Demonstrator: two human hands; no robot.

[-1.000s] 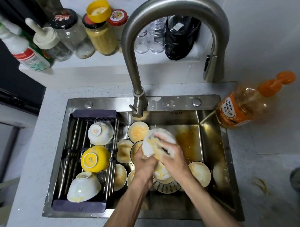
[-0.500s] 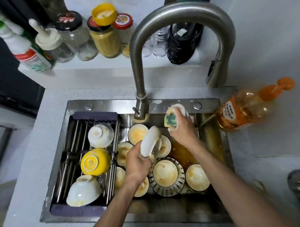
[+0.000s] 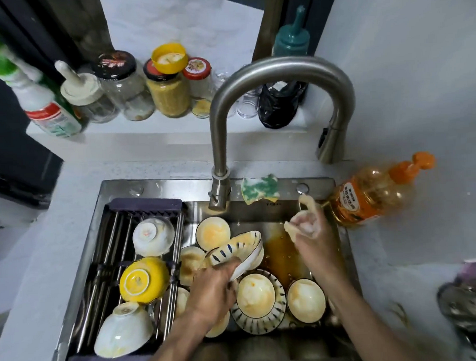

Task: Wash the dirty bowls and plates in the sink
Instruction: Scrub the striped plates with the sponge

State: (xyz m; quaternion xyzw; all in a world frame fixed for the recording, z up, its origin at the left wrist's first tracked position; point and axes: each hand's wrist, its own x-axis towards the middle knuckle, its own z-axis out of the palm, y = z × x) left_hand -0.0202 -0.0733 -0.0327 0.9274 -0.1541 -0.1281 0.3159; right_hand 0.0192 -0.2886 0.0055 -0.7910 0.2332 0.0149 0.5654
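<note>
The steel sink (image 3: 164, 187) holds several dirty, yellow-stained bowls, among them one at the back (image 3: 213, 232), one (image 3: 255, 294) sitting in a striped dish, and one on the right (image 3: 305, 299). My left hand (image 3: 211, 289) grips a blue-striped bowl (image 3: 234, 252) by its rim, tilted on edge above the others. My right hand (image 3: 306, 226), covered in foam, hovers near the sink's back right corner with loose fingers and holds nothing. A green and yellow sponge (image 3: 260, 189) lies on the sink's back ledge beside the faucet base.
A rack (image 3: 146, 205) over the sink's left half carries three upturned bowls: white (image 3: 152, 236), yellow (image 3: 143, 281), white (image 3: 123, 330). The faucet (image 3: 281, 70) arches overhead. An orange soap bottle (image 3: 367, 194) lies right of the sink. Jars line the back shelf.
My right hand stopped scrubbing, carried the sponge to the back ledge and let it go there. My left hand kept the striped bowl and lowered it slightly, tilted.
</note>
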